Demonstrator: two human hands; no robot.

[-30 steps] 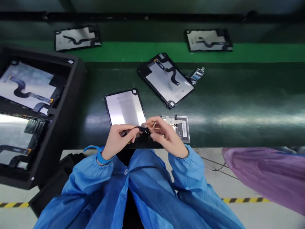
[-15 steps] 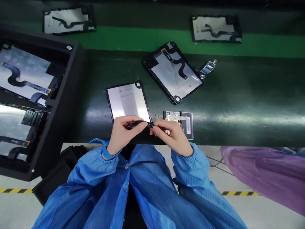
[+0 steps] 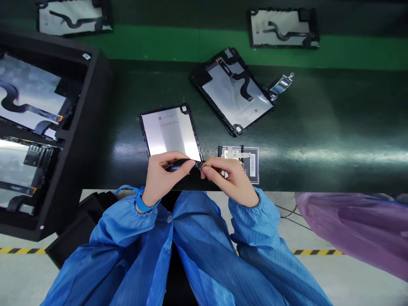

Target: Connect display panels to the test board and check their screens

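Observation:
My left hand (image 3: 164,178) pinches a black flex cable (image 3: 198,164) between thumb and fingers, just over the table's near edge. At the cable's right end, an orange-edged tip shows where my right hand (image 3: 234,180) grips it with thumb and forefinger. Behind my left hand lies a display panel (image 3: 172,131) with a silver back and black frame, its lower part hidden by the hand. A small circuit board (image 3: 254,165) with a black, labelled section lies beyond my right hand, partly covered by its fingers.
Another display panel (image 3: 229,95) with its cable lies tilted farther back, beside a shiny metal piece (image 3: 281,87). A black tray (image 3: 91,110) with panels stands left. Two panels, left (image 3: 72,21) and right (image 3: 280,32), lie on the green strip. Purple fabric (image 3: 353,225) hangs at right.
The view has shifted slightly, so the far panels sit higher in the picture. Between my fingertips the cable's orange-edged end now shows. Both hands keep their hold.

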